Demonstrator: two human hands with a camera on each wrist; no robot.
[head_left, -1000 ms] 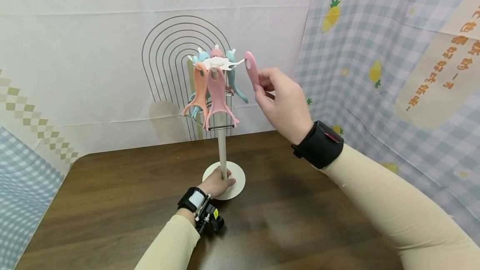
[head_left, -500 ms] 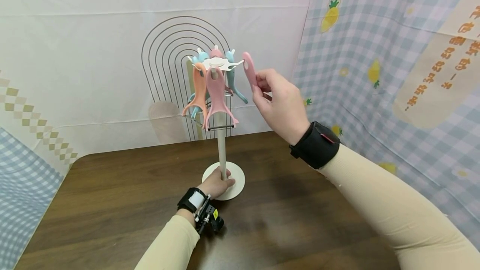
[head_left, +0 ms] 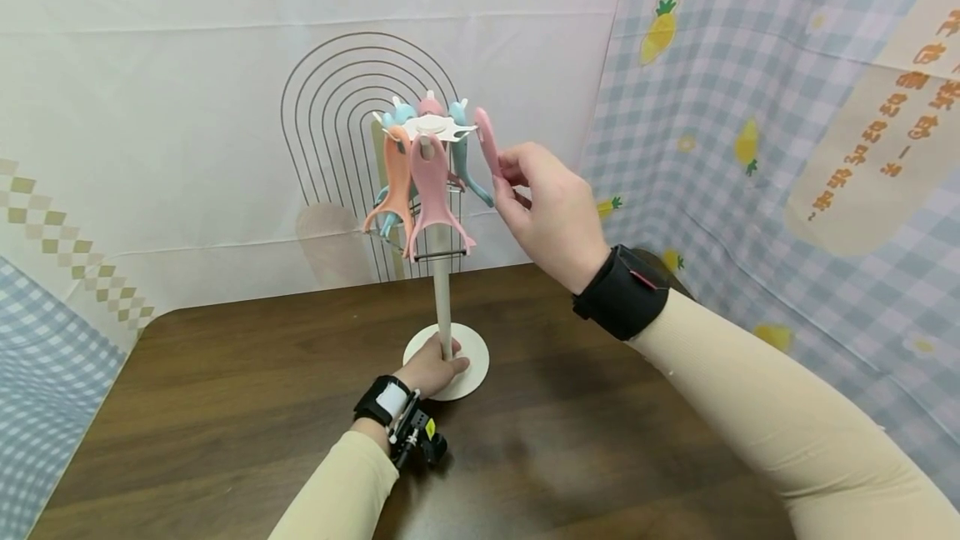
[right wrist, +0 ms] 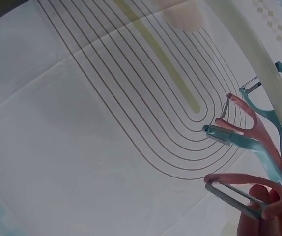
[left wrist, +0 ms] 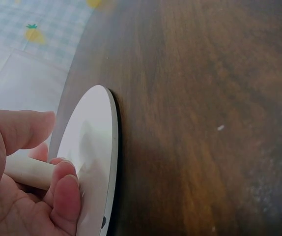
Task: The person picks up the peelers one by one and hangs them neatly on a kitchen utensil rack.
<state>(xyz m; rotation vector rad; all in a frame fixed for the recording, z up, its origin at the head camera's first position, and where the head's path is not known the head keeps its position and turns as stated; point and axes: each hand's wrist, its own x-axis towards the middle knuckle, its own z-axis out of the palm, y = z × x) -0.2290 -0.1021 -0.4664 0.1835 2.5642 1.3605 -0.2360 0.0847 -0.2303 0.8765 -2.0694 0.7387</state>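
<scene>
A white stand (head_left: 442,298) with a round base (head_left: 474,375) rises from the table, with hooks at its top. My left hand (head_left: 429,370) holds the pole just above the base. In my right hand (head_left: 555,211), thumb and fingers pinch a pink peeler (head_left: 487,142) upright, its holed end at the tip of the right-hand hook; whether the hook passes through the hole I cannot tell. Its metal blade (right wrist: 235,199) shows in the right wrist view. Several peelers hang from other hooks: an orange peeler (head_left: 397,177), another pink peeler (head_left: 432,194) and blue peelers (head_left: 460,158).
The dark wooden table (head_left: 262,407) reaches back to a white printed cloth (head_left: 187,148). A blue checked cloth (head_left: 720,65) hangs at the right, near my right arm. Hanging peelers crowd the top of the stand beside my right hand.
My right hand has moved slightly left with the pink peeler, bringing its holed end in against the hook. The left hand keeps its place on the pole.
</scene>
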